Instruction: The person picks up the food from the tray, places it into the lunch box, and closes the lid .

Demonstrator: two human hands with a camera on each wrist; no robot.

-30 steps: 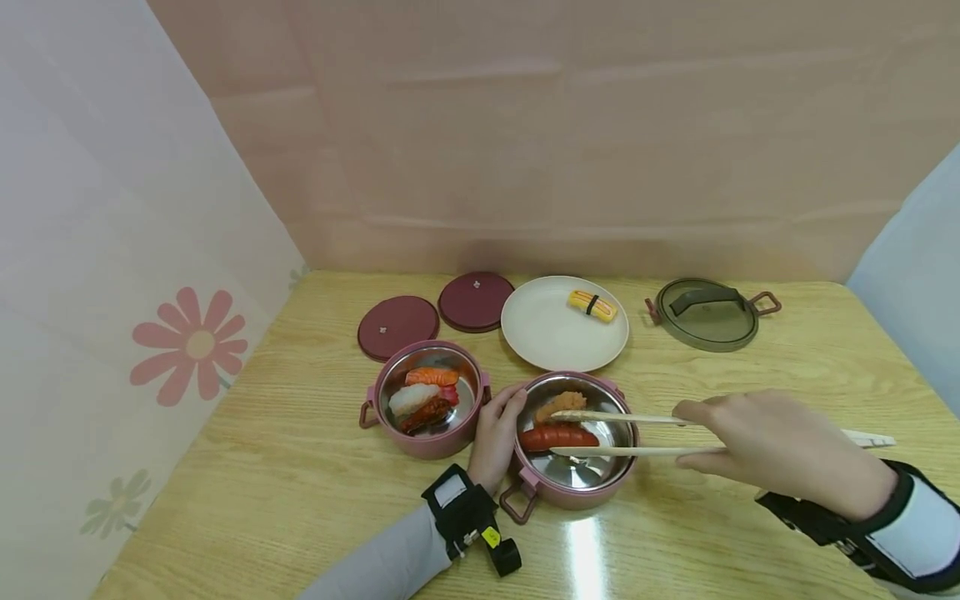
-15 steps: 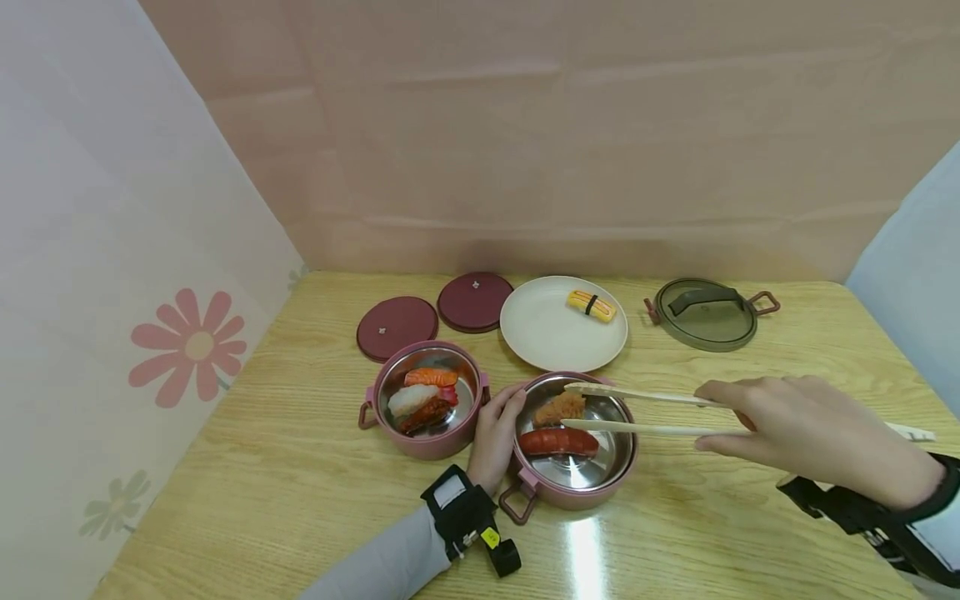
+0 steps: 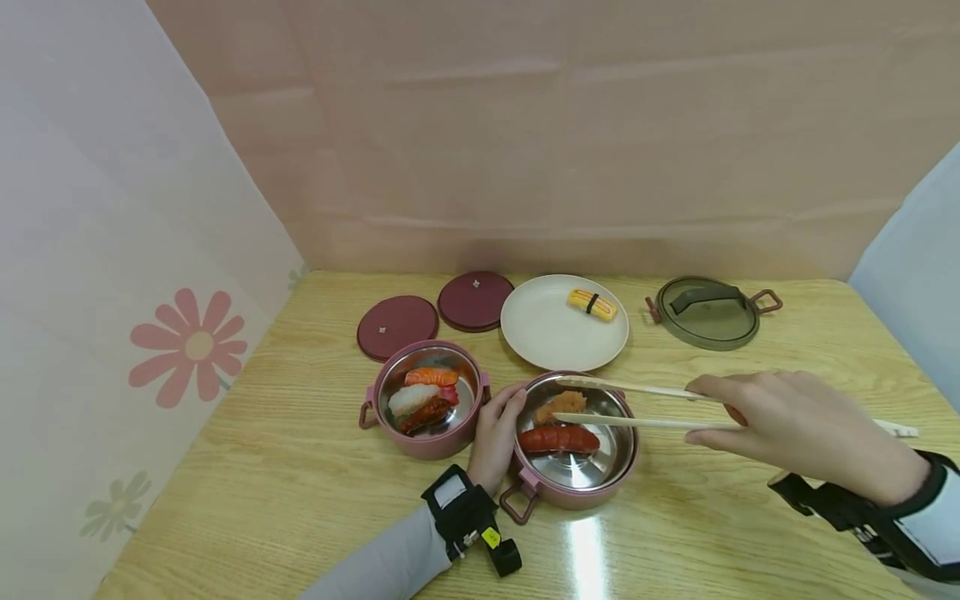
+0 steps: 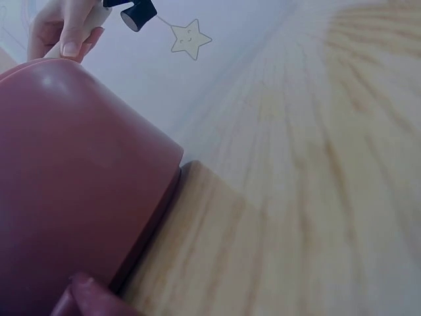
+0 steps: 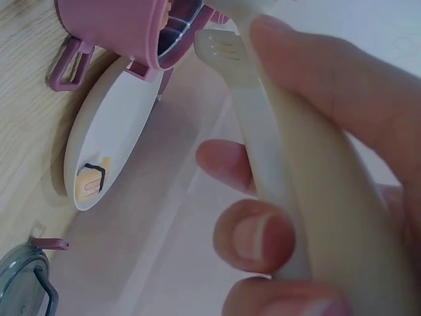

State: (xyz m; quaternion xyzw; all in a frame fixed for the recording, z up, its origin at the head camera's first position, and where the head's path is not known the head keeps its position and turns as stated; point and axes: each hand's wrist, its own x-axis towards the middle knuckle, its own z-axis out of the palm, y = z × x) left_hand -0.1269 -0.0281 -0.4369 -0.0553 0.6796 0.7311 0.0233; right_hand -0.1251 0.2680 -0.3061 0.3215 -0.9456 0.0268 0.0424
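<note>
The left hand [image 3: 495,433] rests against the left wall of the nearer-centre pot [image 3: 572,498], its fingers relaxed and fairly straight along the side; a light, even press should be enough to stop the pot sliding. Inside, the sausage [image 3: 558,439] lies in front of the nugget [image 3: 562,403]. The tongs [image 3: 648,423] reach in over the right rim with their arms parted, one behind the nugget and one over its front edge; whether they touch it, I cannot tell. They come from the right hand [image 3: 806,429], which grips them between thumb and fingers. Careful work here probably means moving the tips level and well clear of the sausage and the steel wall.

Around this, from the left: a dark red lid [image 3: 397,327], then the other pot [image 3: 431,448] with sushi [image 3: 414,399] in it, close beside the left hand and leaving it little room. Behind stand a second lid [image 3: 476,302] and the plate [image 3: 540,333] bearing an egg roll [image 3: 592,306]. The glass lid [image 3: 708,325] lies farther right, out of the tongs' way.
</note>
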